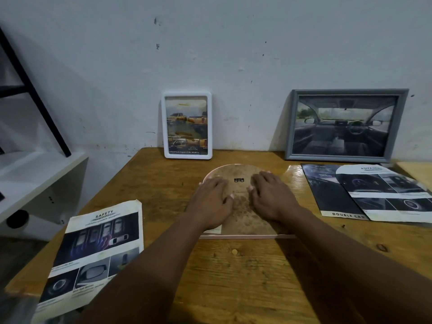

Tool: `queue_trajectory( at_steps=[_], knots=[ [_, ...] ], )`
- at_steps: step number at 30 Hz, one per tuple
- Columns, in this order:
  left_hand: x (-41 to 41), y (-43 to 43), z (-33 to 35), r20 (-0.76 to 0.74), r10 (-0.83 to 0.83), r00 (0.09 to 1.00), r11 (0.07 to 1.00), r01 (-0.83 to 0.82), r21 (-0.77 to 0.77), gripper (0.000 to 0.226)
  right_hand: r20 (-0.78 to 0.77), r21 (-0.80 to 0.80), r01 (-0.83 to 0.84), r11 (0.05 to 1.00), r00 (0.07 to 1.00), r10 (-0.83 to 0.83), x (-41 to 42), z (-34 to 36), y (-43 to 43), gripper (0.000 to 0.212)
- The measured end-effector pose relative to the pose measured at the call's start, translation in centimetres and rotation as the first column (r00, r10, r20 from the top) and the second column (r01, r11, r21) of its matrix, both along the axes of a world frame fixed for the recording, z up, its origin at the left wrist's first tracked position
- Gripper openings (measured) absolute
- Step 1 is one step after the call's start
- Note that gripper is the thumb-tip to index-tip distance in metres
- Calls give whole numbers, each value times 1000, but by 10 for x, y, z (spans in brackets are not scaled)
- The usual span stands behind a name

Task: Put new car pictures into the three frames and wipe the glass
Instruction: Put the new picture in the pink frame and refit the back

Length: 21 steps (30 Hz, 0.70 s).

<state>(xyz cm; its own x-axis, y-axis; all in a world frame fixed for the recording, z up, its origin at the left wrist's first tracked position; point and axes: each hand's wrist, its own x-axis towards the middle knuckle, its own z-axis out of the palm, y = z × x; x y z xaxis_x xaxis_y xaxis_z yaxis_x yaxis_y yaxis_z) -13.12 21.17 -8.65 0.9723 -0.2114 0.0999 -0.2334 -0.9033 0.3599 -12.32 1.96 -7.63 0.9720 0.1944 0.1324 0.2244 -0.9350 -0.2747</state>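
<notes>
An arch-topped frame [238, 206] lies face down in the middle of the wooden table [233, 277], its stained brown backing board and a small black hanger facing up. My left hand [211, 202] and my right hand [271, 197] rest flat on that backing, fingers spread, one on each side of the hanger. A white frame [188, 125] holding a pickup-truck picture leans upright against the wall behind. A grey frame [346, 125] with a car-interior picture leans at the back right. A car picture headed SAFETY [93, 253] lies at the front left.
Two overlapping car brochure sheets [374, 192] lie at the right of the table. A white shelf unit [35, 183] with a black slanted bar stands to the left. The pale wall [210, 54] closes the far edge of the table.
</notes>
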Motion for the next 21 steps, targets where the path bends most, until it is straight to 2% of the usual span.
queue_trajectory(
  at_steps=[4, 7, 9, 12, 14, 21],
  knots=[
    [12, -6, 17, 14, 19, 1000, 995, -20, 101, 53, 39, -138, 9, 990, 999, -4, 15, 13, 0, 49],
    [18, -11, 14, 95, 62, 994, 989, -74, 126, 45, 78, -118, 36, 992, 997, -27, 20, 9, 3, 50],
    [19, -10, 6, 121, 98, 988, 994, -104, 46, 48, 69, -42, 60, 997, 996, -57, 20, 1, 4, 51],
    [23, -5, -1, 64, 102, 993, 983, -91, -159, 56, 5, 62, 54, 997, 999, -54, 23, -1, 2, 49],
    [23, -4, -2, 41, 85, 996, 969, -73, -236, 57, -16, 125, 47, 991, 999, -45, 26, 0, -1, 46],
    [26, -5, -4, 7, 76, 997, 963, -72, -258, 58, 31, 34, 48, 998, 998, -49, 26, 8, -1, 42]
  ],
)
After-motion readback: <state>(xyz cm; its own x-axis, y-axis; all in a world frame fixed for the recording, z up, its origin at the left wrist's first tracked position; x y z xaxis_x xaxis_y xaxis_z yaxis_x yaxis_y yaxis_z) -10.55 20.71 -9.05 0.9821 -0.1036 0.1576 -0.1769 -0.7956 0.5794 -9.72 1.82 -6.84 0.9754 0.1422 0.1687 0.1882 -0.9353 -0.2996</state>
